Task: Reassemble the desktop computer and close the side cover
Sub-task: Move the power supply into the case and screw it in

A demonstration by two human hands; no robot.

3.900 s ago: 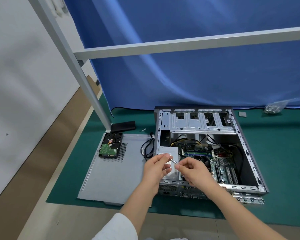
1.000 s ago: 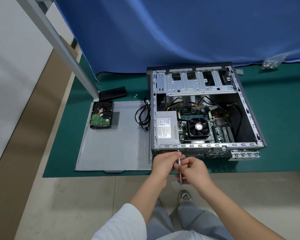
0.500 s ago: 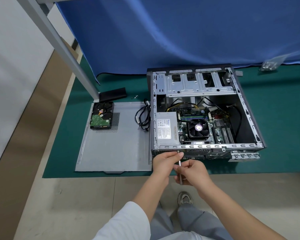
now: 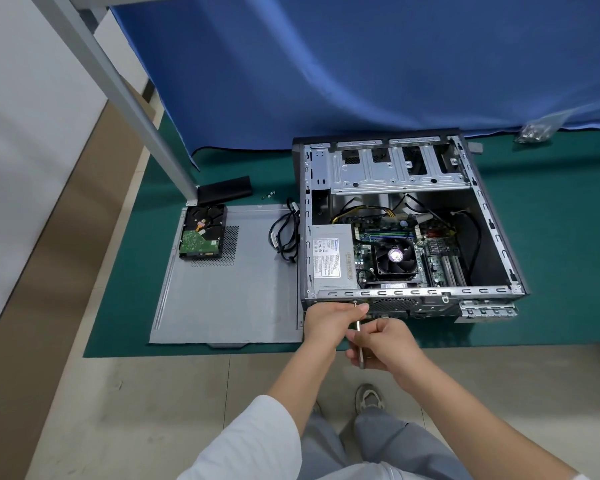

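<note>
A blue curtain (image 4: pixel 361 64) hangs behind the green mat (image 4: pixel 551 237), a grey metal post (image 4: pixel 118 88) slants at left, over beige floor tiles (image 4: pixel 153 410).

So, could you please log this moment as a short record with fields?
case: open case lying on the green mat, rear panel toward the person
left hand: left hand pinches a screw at the rear panel
right hand: right hand grips a screwdriver, tip up at the screw
side cover: side cover flat left of the case, not fitted
hard drive: hard drive lying on the cover's far corner
</note>
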